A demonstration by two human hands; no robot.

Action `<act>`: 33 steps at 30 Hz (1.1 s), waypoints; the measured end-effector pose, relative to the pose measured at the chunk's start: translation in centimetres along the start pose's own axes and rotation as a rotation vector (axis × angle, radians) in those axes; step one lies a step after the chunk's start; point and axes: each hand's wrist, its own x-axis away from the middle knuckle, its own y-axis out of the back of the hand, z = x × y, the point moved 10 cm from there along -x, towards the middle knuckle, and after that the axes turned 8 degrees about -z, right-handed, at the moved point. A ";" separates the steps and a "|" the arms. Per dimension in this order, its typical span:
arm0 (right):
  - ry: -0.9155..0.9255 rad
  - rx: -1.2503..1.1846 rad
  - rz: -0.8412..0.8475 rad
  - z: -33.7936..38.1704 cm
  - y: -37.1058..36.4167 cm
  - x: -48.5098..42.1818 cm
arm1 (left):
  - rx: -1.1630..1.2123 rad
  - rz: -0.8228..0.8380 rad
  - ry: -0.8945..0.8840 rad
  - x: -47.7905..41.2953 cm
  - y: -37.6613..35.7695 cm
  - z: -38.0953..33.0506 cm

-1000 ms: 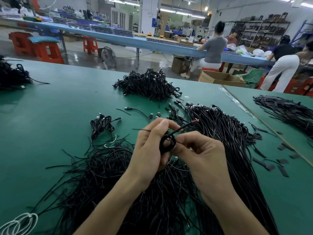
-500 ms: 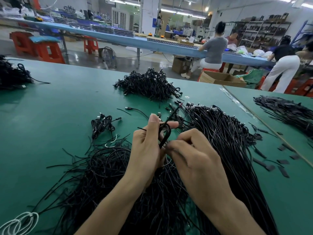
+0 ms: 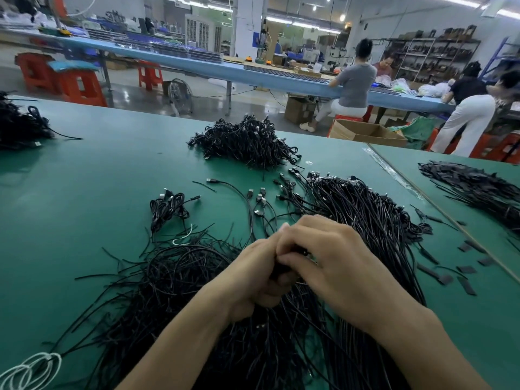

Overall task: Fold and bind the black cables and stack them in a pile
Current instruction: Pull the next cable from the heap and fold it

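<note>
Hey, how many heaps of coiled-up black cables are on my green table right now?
3. A large heap at the far centre, a second heap cut off by the left edge, and a small cluster left of the loose cables. More may lie out of frame.

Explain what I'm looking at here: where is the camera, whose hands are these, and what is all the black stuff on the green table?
There is no machine here. A person works with bare hands, and the single picture comes from a wide-angle camera worn on their head, looking forward and down. The left hand and right hand are closed together around a black cable, which the fingers mostly hide. Beneath them, on the green table, lies a spread of loose black cables. Farther back sits a heap of bound cables, and one small bundle lies apart, nearer and to the left. White loops lie at the near left edge, and flat black strips lie to the right.
</note>
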 end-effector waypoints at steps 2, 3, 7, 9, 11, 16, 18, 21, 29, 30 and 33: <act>-0.128 -0.102 -0.018 -1.9 0.0 0.2 | 0.011 0.106 0.047 0.2 -0.7 0.2; -0.165 -0.133 -0.020 -2.6 0.0 0.2 | -0.026 0.161 0.038 0.4 -1.0 0.2; -0.243 -0.193 0.013 -3.8 -0.4 0.5 | -0.246 0.338 -0.112 1.6 -2.0 -0.9; -0.271 -0.174 0.022 -4.1 -0.5 0.8 | -0.290 0.348 -0.115 1.7 -2.2 -0.7; -0.287 -0.154 0.035 -4.3 -0.6 1.1 | -0.325 0.306 -0.110 1.5 -2.0 -0.3; -0.213 -0.022 0.039 -3.0 -0.1 1.3 | -0.363 0.262 -0.145 1.2 -1.9 -0.3; -0.173 0.034 0.026 -2.2 0.2 1.3 | -0.359 0.258 -0.151 1.2 -2.0 -0.4; -0.133 0.108 0.025 -1.6 0.4 1.3 | -0.362 0.247 -0.151 1.1 -2.0 -0.4; -0.088 0.168 0.056 -2.0 -0.4 1.1 | -0.104 0.100 -0.161 0.7 -1.5 -1.3; -0.135 0.123 0.002 -2.5 0.1 1.2 | -0.020 0.087 -0.162 0.6 -1.5 -1.7; -0.247 -0.007 -0.236 -3.6 1.6 1.5 | 0.249 0.059 -0.182 0.5 -1.5 -2.5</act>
